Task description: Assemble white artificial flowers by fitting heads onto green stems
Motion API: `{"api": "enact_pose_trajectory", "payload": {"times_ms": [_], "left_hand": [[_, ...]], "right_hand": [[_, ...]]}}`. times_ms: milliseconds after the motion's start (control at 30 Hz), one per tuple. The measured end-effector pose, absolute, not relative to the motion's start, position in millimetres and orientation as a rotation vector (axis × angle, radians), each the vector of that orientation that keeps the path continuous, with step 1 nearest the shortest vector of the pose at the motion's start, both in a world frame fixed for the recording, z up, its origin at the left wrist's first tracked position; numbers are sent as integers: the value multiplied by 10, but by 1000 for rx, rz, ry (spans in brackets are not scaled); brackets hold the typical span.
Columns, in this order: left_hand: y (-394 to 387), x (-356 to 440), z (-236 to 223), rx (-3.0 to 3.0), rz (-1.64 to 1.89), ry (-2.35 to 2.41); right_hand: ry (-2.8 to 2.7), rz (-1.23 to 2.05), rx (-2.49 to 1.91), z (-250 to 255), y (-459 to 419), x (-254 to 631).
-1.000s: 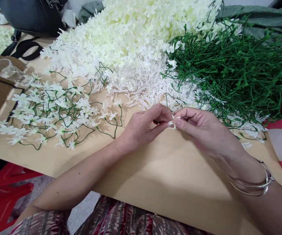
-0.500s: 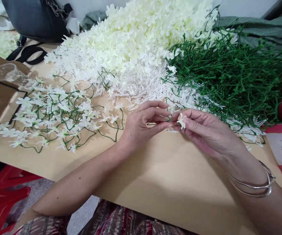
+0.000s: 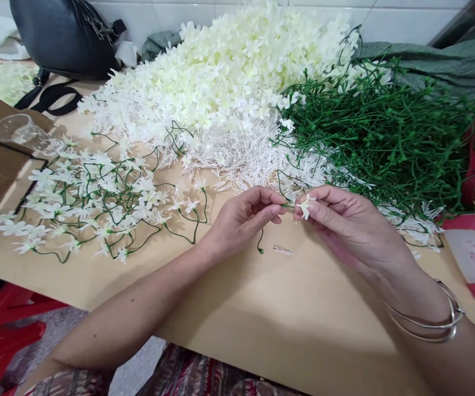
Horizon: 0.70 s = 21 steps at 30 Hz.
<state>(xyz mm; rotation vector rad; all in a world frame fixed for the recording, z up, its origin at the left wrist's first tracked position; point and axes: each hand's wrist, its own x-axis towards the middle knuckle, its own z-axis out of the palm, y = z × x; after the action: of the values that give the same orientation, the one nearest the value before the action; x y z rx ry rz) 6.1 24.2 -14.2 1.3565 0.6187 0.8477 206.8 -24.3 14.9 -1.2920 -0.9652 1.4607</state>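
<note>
Thumb and fingers of my left hand (image 3: 252, 217) pinch a thin green plastic stem (image 3: 261, 240), whose lower end dangles below the hand. My right hand (image 3: 344, 223) is closed on a small white artificial flower (image 3: 305, 207), held between thumb and forefinger. A bit of green joins the two hands at the fingertips, close to the flower. On the table just below lie a few short white sticks (image 3: 282, 250). Left of my hands spreads a group of white flowers on green stems (image 3: 97, 192).
Behind my hands rises a heap of loose cream-white petals (image 3: 229, 66), with white sticks (image 3: 249, 148) along its front. Green stems (image 3: 386, 132) are piled at the right, beside a red and white packet (image 3: 474, 253). A clear plastic cup (image 3: 18, 132) and black bag (image 3: 64, 38) sit left.
My left hand has closed its fingers into a tighter pinch, and a green stem end now hangs beneath it. White sticks on the table have come into view. The camera view has shifted slightly.
</note>
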Motion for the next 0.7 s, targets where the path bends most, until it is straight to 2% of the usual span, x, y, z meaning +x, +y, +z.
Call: {"api": "enact_pose_trajectory", "payload": {"times_ms": [533,700], "left_hand": [[229,97,-150,1143,763,553],[237,87,-155,1153,772,559]], "right_hand": [[-993,1582,-1163,85,-220,2019],[-1028,1504,-1223,68,-222,2006]]}}
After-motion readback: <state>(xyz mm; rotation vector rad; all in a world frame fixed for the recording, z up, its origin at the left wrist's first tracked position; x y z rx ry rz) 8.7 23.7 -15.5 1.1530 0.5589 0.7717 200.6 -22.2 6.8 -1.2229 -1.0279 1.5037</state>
